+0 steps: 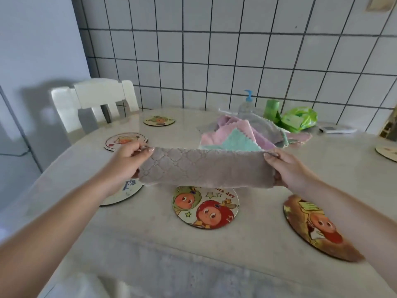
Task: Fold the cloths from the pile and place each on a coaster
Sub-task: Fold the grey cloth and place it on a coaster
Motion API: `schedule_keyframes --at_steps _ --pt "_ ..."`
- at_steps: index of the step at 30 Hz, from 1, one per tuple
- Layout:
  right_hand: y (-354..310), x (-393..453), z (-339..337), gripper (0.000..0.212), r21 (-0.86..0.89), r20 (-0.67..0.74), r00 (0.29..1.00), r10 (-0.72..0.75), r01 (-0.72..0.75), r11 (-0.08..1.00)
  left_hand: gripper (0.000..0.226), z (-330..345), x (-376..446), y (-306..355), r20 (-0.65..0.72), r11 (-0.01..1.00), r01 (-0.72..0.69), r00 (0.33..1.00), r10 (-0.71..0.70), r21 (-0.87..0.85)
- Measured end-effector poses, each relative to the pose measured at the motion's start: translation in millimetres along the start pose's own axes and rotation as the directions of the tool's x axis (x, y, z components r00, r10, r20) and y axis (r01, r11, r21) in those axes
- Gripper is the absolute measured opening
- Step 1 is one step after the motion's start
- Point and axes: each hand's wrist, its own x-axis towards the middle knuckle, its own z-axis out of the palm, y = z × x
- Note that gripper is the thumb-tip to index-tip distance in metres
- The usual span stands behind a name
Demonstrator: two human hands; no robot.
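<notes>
A white chair [94,100] stands at the table's [150,244] far left. The left hand [126,162] pinches one end of a grey cloth [204,168], stretched in the air above a cartoon coaster [206,208]. The right hand [287,168] pinches the other end. Behind lies the pile of cloths [240,136], pink, purple and green.

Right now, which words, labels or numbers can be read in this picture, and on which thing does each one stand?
"ice day": on the middle coaster, along its upper rim; the grey cloth hides whatever comes before.
Blue writing on the left coaster: too blurred to read.
Label on the green packet: too small to read.
</notes>
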Motion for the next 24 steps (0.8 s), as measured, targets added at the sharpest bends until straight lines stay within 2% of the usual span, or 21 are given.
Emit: schedule_keyframes --at_steps 2,5,11,15,19,24 --pt "9 -15 1 0.019 -0.03 0.052 0.997 0.059 -0.058 0.998 0.012 0 -16 -13 0.043 0.998 0.056 0.998 -0.055 -0.015" --pt "20 -33 1 0.02 -0.011 0.13 0.982 0.139 -0.139 0.99 0.015 -1 -39 -24 0.105 0.992 0.113 0.987 -0.119 0.061" --pt "25 -44 -1 0.02 -0.05 0.299 0.913 0.277 -0.275 0.96 0.016 -2 -58 -35 0.174 0.98 0.2 0.965 -0.197 0.0" --pt "26 -22 5 0.018 -0.087 0.213 0.95 0.23 -0.216 0.972 0.013 1 -33 -37 0.119 0.98 0.166 0.977 -0.178 0.107" --pt "32 8 10 0.021 -0.289 0.112 0.98 0.163 -0.125 0.949 0.011 7 -3 -41 0.078 0.923 0.014 0.996 -0.047 0.385" --pt "39 36 15 0.018 -0.39 0.087 0.985 0.152 -0.106 0.915 0.01 11 29 -52 0.092 0.887 -0.033 0.996 -0.011 0.461"
